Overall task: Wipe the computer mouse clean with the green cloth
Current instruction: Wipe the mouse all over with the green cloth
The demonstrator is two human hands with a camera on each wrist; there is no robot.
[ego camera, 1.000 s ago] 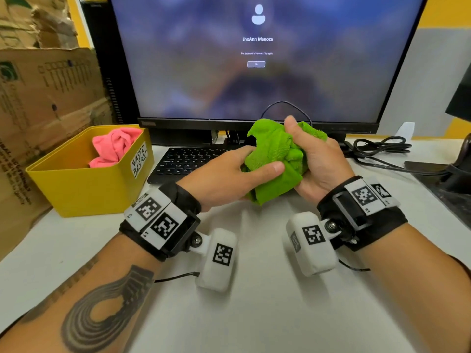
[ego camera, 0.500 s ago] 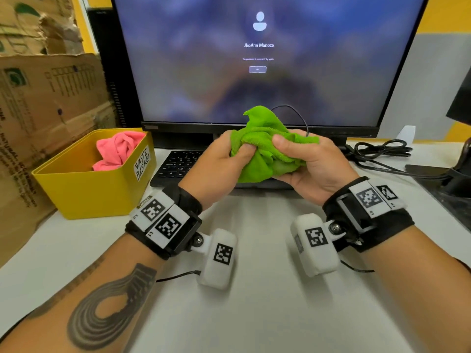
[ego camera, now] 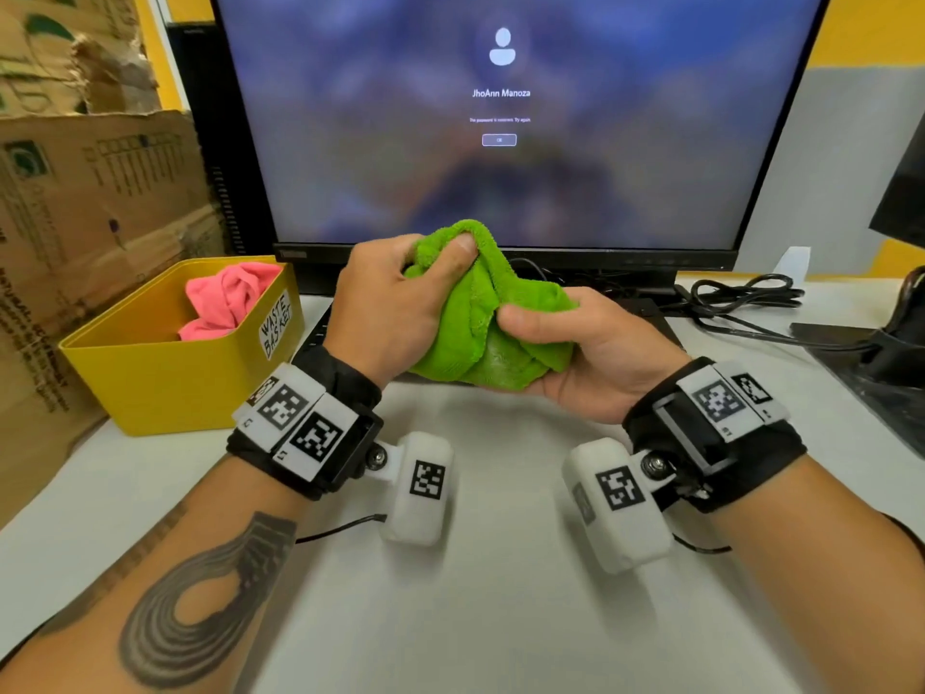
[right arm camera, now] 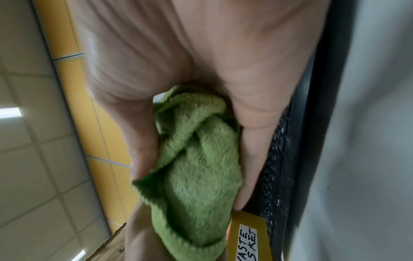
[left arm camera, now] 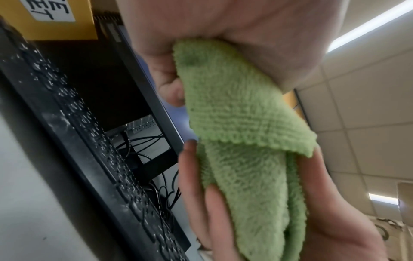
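I see the green cloth (ego camera: 480,318) bunched into a thick wad and held up off the table (ego camera: 500,593), just in front of the monitor (ego camera: 500,117), between both hands. The computer mouse does not show in any view; the cloth wraps whatever lies inside it, so I cannot tell where the mouse sits.

My left hand (ego camera: 385,313) grips the cloth from the side away from the monitor's right edge. Its fingers curl over the top of the wad and its thumb (ego camera: 460,252) presses into the highest fold, just below the monitor's lower edge. In the left wrist view, the cloth (left arm camera: 245,141) hangs down from the closed left palm (left arm camera: 245,26) as a folded flap.

My right hand (ego camera: 585,353) cups the wad from below and from the other side, palm turned up. Its thumb (ego camera: 530,325) lies across the front of the cloth and its fingers wrap behind, hidden from the head camera. In the right wrist view, the cloth (right arm camera: 196,159) is squeezed between that thumb and the fingers (right arm camera: 252,159).

A black keyboard (ego camera: 320,333) lies beneath the hands, in front of the monitor. A yellow waste basket (ego camera: 165,378) holding a pink cloth (ego camera: 230,298) stands to the monitor's left, and black cables (ego camera: 741,298) lie to its right.
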